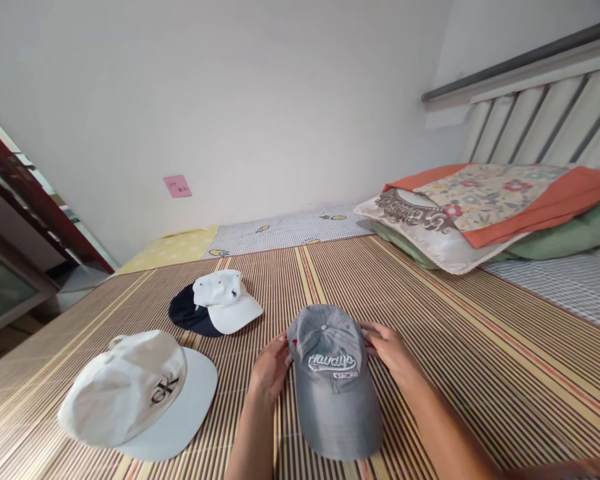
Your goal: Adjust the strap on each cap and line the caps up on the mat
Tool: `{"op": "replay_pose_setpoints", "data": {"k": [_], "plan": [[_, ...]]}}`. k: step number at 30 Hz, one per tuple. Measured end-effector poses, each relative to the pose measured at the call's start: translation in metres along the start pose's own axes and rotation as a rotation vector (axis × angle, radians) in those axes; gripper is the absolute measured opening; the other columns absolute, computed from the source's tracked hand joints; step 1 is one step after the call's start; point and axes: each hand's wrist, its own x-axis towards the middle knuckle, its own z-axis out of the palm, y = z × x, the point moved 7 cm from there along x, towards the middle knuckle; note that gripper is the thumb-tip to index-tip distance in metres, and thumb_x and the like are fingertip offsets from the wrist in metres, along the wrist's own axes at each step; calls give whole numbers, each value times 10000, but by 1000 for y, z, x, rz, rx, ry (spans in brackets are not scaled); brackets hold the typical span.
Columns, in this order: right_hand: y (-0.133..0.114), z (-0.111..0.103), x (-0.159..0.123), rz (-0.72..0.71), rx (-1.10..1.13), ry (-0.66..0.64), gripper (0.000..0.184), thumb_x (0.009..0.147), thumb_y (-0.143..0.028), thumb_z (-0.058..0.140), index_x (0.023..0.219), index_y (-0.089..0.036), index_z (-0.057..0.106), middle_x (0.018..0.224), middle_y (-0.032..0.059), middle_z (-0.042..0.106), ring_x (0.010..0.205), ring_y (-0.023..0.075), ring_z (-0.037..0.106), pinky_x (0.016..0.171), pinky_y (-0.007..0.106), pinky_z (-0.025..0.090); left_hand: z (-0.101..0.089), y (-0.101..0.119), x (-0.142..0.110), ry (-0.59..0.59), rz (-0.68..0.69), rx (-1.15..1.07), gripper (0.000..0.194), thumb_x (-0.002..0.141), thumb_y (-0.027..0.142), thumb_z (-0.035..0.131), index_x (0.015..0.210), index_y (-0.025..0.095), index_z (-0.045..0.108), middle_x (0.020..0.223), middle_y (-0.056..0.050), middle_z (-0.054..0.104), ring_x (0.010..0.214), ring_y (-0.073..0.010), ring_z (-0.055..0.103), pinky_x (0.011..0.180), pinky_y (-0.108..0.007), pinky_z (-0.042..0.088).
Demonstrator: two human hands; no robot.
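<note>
A grey baseball cap (334, 380) with white raised lettering rests on the striped bamboo mat, its brim toward me. Gripping the left side of its crown is my left hand (271, 367), its fingertips partly hidden by the cap. On the opposite side my right hand (384, 343) grips the crown's edge, with some fingers behind it. To the left lies a large white cap (130, 393) marked CK, tilted with its brim to the right. Farther back, a smaller white cap (226, 301) partly covers a dark navy cap (190, 312).
The bamboo mat (430, 333) spreads over the bed. Folded orange floral bedding (510, 193) lies at the back right, below a white radiator (540, 120). Behind the mat is a wall (280, 113) with a pink card (177, 186) on it.
</note>
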Motion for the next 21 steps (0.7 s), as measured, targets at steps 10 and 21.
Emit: {"op": "replay_pose_setpoints", "data": {"k": [10, 21], "plan": [[-11, -17, 4, -83, -166, 30, 243, 684, -99, 812, 883, -237, 790, 766, 30, 800, 646, 219, 740, 581, 320, 602, -21, 1, 1, 156, 39, 50, 239, 898, 25, 650, 1101, 136, 709, 809, -93, 796, 735, -200, 773, 712, -279, 602], [-8, -9, 0, -71, -207, 15, 341, 644, -50, 722, 940, -213, 768, 643, -28, 725, 519, 168, 667, 494, 269, 544, 0, -22, -2, 48, -105, -51, 225, 920, -28, 537, 907, 95, 725, 731, -78, 773, 626, -152, 719, 664, -225, 581]]}}
